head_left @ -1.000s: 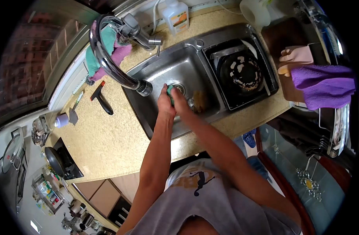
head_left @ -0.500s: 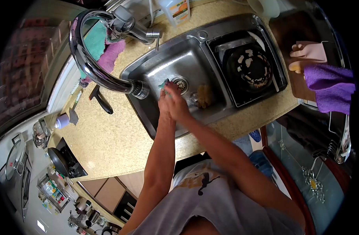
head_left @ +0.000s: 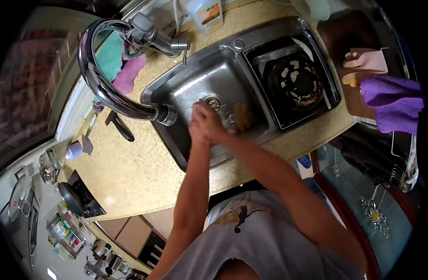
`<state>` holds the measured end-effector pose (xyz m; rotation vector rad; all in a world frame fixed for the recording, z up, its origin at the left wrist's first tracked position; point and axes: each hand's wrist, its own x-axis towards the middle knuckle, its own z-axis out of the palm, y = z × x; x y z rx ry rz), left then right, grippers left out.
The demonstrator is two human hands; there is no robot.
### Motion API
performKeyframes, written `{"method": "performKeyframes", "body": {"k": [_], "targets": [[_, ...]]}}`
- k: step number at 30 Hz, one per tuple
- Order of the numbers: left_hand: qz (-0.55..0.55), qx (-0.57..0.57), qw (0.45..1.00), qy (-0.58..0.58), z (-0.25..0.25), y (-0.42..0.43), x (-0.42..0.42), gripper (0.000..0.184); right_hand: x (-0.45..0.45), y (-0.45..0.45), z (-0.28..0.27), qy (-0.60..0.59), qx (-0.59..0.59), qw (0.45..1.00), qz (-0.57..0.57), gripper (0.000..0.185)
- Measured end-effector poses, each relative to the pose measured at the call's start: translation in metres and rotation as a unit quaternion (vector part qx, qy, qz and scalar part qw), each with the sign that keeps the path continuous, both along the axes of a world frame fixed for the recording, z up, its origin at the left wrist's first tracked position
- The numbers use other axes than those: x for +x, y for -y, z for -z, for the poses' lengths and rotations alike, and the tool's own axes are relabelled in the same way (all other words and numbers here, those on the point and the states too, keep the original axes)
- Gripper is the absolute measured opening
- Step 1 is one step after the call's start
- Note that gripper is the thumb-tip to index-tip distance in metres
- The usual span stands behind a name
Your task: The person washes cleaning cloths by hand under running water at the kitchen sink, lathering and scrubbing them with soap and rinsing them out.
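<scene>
From my end I have two hands pressed together low over the left basin (head_left: 181,93), the right hand (head_left: 213,126) lapped across the left hand (head_left: 195,128). The fingers are closed in on each other, narrow rather than spread; a small greenish patch (head_left: 199,111) shows among them, but blur hides whether either hand grips anything. I judge this a rubbing or squeezing stage. Moving on from this pose calls for easing the palms apart, clear of the tap head (head_left: 166,115).

Just beyond the fingertips I count one drain strainer (head_left: 214,104) with pale bits in it. Beside it, on the basin floor, sit one clear round thing (head_left: 229,117) and one blurred yellow-brown thing (head_left: 242,116), neither of which I can name.

Farther out, the other basin holds one black tray (head_left: 276,122), with one dark pan (head_left: 295,82) in it, its surface patchy. One tap (head_left: 89,70) arches over from the back, near one bottle (head_left: 210,17). Behind the tap I count two cloths: one teal cloth (head_left: 109,58) and one pink cloth (head_left: 130,74). The counter (head_left: 144,163) carries one black-handled tool (head_left: 123,129) and one grey-bladed scraper (head_left: 87,145). Opposite hangs one purple towel (head_left: 395,100).
</scene>
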<state>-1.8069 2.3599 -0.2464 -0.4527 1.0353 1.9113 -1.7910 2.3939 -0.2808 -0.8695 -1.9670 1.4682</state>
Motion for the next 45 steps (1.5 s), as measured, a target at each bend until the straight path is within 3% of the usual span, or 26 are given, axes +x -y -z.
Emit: {"method": "performKeyframes", "body": {"k": [1,4,5,8,10,11,12,13,14,15,16,18,19,20,21,24,26,29,32,33,36,38,40,42,44,45], "targets": [[-0.007,0.004,1.000,0.021,-0.001,0.000,-0.001,0.033,0.004,0.018,0.001,-0.063,-0.027,0.998,-0.008,0.047],[-0.021,0.004,0.997,0.077,-0.004,0.007,-0.004,0.030,-0.002,-0.016,0.002,0.105,-0.102,0.987,0.059,0.031],[-0.056,-0.058,0.997,0.014,-0.001,0.006,0.006,0.026,-0.006,-0.036,-0.002,0.151,-0.234,0.958,0.060,0.030],[-0.047,-0.158,0.978,-0.131,0.028,0.015,0.005,0.023,0.000,-0.029,-0.009,0.081,-0.309,0.947,0.046,0.030],[-0.114,-0.143,0.978,-0.096,0.059,0.025,-0.022,0.020,0.025,0.009,-0.031,0.063,-0.157,0.985,-0.021,0.030],[0.020,-0.215,0.935,-0.282,0.094,0.045,-0.037,0.020,0.034,0.024,-0.048,0.037,-0.071,0.996,-0.029,0.031],[-0.002,-0.161,0.973,-0.168,0.078,0.042,-0.038,0.022,0.038,0.034,-0.059,0.010,0.013,0.999,-0.036,0.033],[-0.035,-0.116,0.991,-0.049,0.059,0.037,-0.038,0.025,0.035,0.031,-0.057,0.010,0.011,0.999,-0.040,0.033],[0.006,-0.260,0.963,-0.072,0.042,0.027,-0.032,0.026,0.024,0.021,-0.050,0.019,-0.066,0.998,-0.007,0.030],[0.112,-0.384,0.870,-0.289,0.037,0.025,-0.020,0.028,0.012,0.011,-0.042,0.028,-0.143,0.989,0.028,0.027],[0.014,-0.249,0.957,-0.150,0.024,0.011,-0.013,0.030,0.004,-0.001,-0.026,0.029,-0.147,0.988,0.028,0.027],[-0.102,-0.130,0.986,0.005,0.037,0.012,-0.021,0.034,0.003,-0.009,-0.010,0.063,-0.244,0.967,-0.022,0.028],[-0.008,0.162,0.985,0.058,0.090,0.036,-0.042,0.034,0.008,-0.001,-0.019,0.067,-0.224,0.972,-0.041,0.029],[0.084,0.433,0.891,0.104,0.119,0.051,-0.050,0.035,0.019,0.014,-0.055,-0.019,-0.142,0.989,-0.042,0.025],[-0.061,0.025,0.995,0.069,0.080,0.043,-0.040,0.033,0.016,0.014,-0.058,-0.033,-0.097,0.995,-0.019,0.027],[-0.051,-0.112,0.988,0.091,0.008,0.009,-0.023,0.030,0.000,-0.009,-0.002,0.180,-0.201,0.963,0.021,0.032],[-0.042,-0.095,0.993,0.053,0.011,0.015,-0.022,0.029,-0.001,-0.035,0.005,0.137,-0.257,0.957,-0.004,0.032],[-0.096,-0.116,0.988,-0.025,0.036,0.026,-0.030,0.011,0.008,-0.047,-0.015,0.075,0.055,0.994,-0.054,0.031],[-0.029,0.054,0.981,0.182,0.081,0.038,-0.044,0.009,0.030,-0.003,-0.056,0.075,0.069,0.989,-0.103,0.030],[-0.043,-0.063,0.995,0.065,0.072,0.035,-0.040,0.017,0.026,-0.001,-0.051,0.075,0.069,0.989,-0.105,0.030],[-0.076,-0.061,0.983,0.156,0.050,0.015,-0.026,0.029,0.015,-0.003,-0.014,0.174,0.062,0.975,-0.122,0.024],[-0.088,-0.064,0.974,0.199,0.059,0.013,-0.022,0.035,-0.011,-0.034,0.025,0.289,-0.081,0.952,-0.053,0.025],[-0.058,-0.055,0.982,0.170,0.088,0.016,-0.022,0.041,-0.010,-0.019,0.021,0.227,-0.022,0.972,-0.053,0.027],[-0.127,0.392,0.815,0.408,0.106,0.040,-0.031,0.041,-0.001,-0.010,0.017,0.165,0.047,0.984,-0.058,0.031],[0.049,0.191,0.953,0.229,0.138,0.049,-0.040,0.040,0.006,0.000,0.022,0.104,0.093,0.984,-0.109,0.038],[0.050,0.186,0.954,0.231,0.132,0.047,-0.036,0.040,-0.009,-0.018,0.000,0.260,-0.073,0.960,-0.068,0.036]]}}
